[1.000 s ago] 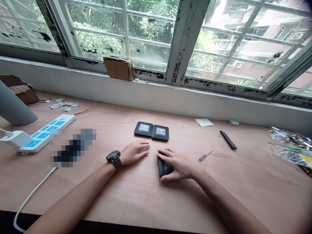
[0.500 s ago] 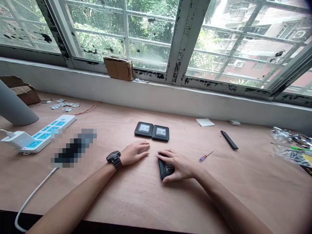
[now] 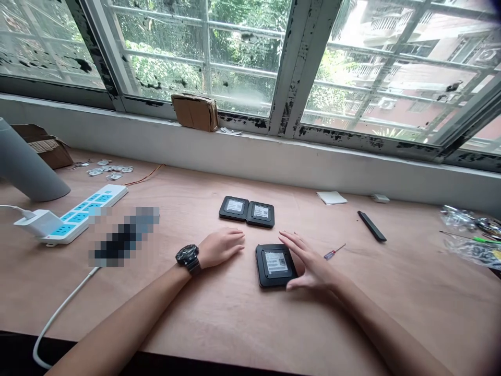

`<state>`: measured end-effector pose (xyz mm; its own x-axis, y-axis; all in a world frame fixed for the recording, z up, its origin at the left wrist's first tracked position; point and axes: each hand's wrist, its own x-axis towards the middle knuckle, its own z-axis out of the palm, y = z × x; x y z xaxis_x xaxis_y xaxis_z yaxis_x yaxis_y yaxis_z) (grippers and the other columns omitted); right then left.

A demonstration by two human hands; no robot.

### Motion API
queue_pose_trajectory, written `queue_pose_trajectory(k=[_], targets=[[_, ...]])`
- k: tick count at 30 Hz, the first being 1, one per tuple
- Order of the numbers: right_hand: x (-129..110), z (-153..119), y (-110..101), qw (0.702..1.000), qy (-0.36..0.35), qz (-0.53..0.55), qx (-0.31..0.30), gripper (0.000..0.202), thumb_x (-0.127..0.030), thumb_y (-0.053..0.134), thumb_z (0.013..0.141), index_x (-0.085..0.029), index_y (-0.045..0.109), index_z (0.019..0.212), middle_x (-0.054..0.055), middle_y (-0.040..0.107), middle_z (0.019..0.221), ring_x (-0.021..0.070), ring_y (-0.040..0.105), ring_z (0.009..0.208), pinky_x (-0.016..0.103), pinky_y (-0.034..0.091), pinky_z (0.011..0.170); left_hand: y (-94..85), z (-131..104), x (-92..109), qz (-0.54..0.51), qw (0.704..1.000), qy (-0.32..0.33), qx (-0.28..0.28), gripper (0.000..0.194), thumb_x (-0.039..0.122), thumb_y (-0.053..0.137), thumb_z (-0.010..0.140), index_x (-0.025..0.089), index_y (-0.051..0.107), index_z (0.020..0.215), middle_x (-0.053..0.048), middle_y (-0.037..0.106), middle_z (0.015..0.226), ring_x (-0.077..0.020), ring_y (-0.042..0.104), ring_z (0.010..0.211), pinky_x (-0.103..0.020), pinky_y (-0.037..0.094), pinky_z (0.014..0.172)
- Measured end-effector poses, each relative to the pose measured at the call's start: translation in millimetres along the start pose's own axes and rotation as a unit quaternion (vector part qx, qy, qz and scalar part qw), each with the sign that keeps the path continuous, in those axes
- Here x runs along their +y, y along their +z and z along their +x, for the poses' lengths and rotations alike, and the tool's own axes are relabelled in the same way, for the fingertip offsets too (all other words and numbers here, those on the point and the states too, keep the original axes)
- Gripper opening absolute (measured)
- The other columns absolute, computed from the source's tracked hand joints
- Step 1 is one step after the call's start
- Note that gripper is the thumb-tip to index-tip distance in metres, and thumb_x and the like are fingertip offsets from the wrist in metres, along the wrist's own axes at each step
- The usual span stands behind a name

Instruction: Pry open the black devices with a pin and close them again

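A flat black square device with a white label (image 3: pixel 276 262) lies on the wooden table in front of me. My right hand (image 3: pixel 307 263) is at its right edge, thumb and fingers spread, the thumb close to the near right corner; whether it touches, I cannot tell. My left hand (image 3: pixel 221 247), with a black watch (image 3: pixel 188 258) on its wrist, rests on the table left of the device, holding nothing, its fingers stretched out. Just beyond the hands, two similar black devices sit side by side, a left one (image 3: pixel 234 208) and a right one (image 3: pixel 260 214).
Right of my hand lie a small screwdriver (image 3: pixel 333 252) and a black strip (image 3: pixel 371 226). Clear plastic bags (image 3: pixel 469 250) are at far right. A white power strip (image 3: pixel 80 214), a blurred-out object (image 3: pixel 123 237) and a grey cylinder (image 3: pixel 33 167) stand left. White paper (image 3: pixel 332 198) lies near the wall.
My right hand has let go of the black device and drawn back to the right, uncovering its label. My left hand stays in place. The view has shifted slightly.
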<state>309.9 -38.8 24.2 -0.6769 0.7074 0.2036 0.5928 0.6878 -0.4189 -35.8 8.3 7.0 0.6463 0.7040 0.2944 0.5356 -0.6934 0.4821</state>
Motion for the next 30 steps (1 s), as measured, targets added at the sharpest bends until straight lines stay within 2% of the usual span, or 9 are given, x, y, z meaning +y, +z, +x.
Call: queue_pose_trajectory(k=[2,6,9,12,15,19,22,26,30], targets=[[7,-15,3,1.0,0.023,-0.009,-0.004,0.129,-0.072,0.082,0.066,-0.027,0.01,0.164,0.017,0.024,0.167,0.0431,0.022,0.153,0.064,0.021,0.123,6.7,-3,16,0.024,0.999,0.017,-0.017,0.05,0.062,0.058,0.096,0.025,0.066,0.13,-0.009,0.066,0.135,-0.0318,0.059,0.128,-0.049,0.042,0.113],[9,-29,11,0.998,0.061,0.012,-0.02,0.128,-0.068,0.082,0.069,-0.024,0.01,0.165,0.019,0.027,0.166,0.0427,0.03,0.15,0.06,0.031,0.12,25.1,-5,45,0.038,0.997,0.041,-0.048,0.099,0.084,0.066,0.074,0.022,0.048,0.15,-0.014,0.055,0.149,-0.0389,0.048,0.139,-0.055,0.026,0.122],[5,-28,11,0.996,0.079,0.031,-0.024,0.116,-0.065,0.08,0.073,-0.026,0.018,0.164,0.017,0.03,0.165,0.0402,0.035,0.148,0.055,0.037,0.119,33.8,-2,50,0.039,0.998,0.012,-0.05,0.106,0.086,0.065,0.073,0.02,0.042,0.153,-0.016,0.049,0.153,-0.0399,0.045,0.142,-0.056,0.025,0.122],[1,-28,9,0.995,0.096,0.029,-0.013,0.112,-0.065,0.078,0.075,-0.027,0.019,0.163,0.015,0.029,0.165,0.038,0.035,0.148,0.053,0.037,0.119,35.3,2,46,0.043,0.998,0.007,-0.054,0.101,0.082,0.064,0.078,0.02,0.041,0.154,-0.016,0.048,0.154,-0.0387,0.045,0.142,-0.057,0.027,0.122],[-2,-31,11,0.994,0.109,0.007,0.004,0.111,-0.065,0.075,0.079,-0.028,0.015,0.164,0.015,0.026,0.167,0.0381,0.032,0.15,0.054,0.036,0.12,35.1,-1,47,0.061,0.997,0.034,-0.028,0.086,0.07,0.063,0.089,0.018,0.04,0.154,-0.016,0.051,0.152,-0.0362,0.048,0.14,-0.057,0.029,0.122],[-10,-35,16,0.995,0.093,-0.039,0.027,0.108,-0.059,0.069,0.087,-0.024,0.004,0.165,0.016,0.013,0.17,0.038,0.021,0.154,0.057,0.031,0.122,41.1,-12,61,0.122,0.983,0.14,0.006,0.047,0.035,0.052,0.105,0.018,0.048,0.149,-0.013,0.056,0.148,-0.0305,0.051,0.139,-0.053,0.034,0.123],[-18,-33,21,0.994,0.069,-0.079,0.038,0.103,-0.051,0.064,0.092,-0.018,-0.002,0.164,0.017,0.007,0.171,0.0356,0.015,0.156,0.057,0.026,0.124,48.1,-17,70,0.174,0.959,0.222,-0.001,0.04,0.016,0.043,0.105,0.016,0.052,0.145,-0.013,0.057,0.147,-0.0299,0.05,0.14,-0.05,0.04,0.12],[-24,-25,29,0.99,0.058,-0.128,0.026,0.101,-0.055,0.057,0.095,-0.011,-0.003,0.164,0.02,0.007,0.17,0.0342,0.011,0.157,0.056,0.024,0.125,54.0,-17,75,0.235,0.93,0.282,0.024,0.039,0.008,0.043,0.104,0.007,0.055,0.141,-0.016,0.059,0.144,-0.0308,0.054,0.136,-0.047,0.048,0.114],[-23,-23,32,0.985,0.061,-0.16,0.007,0.094,-0.059,0.049,0.099,-0.011,0.0,0.164,0.019,0.011,0.169,0.0329,0.012,0.157,0.056,0.025,0.125,57.1,-17,75,0.276,0.914,0.29,0.058,0.035,0.009,0.047,0.103,0.004,0.059,0.135,-0.017,0.061,0.142,-0.0304,0.057,0.134,-0.045,0.05,0.112]])
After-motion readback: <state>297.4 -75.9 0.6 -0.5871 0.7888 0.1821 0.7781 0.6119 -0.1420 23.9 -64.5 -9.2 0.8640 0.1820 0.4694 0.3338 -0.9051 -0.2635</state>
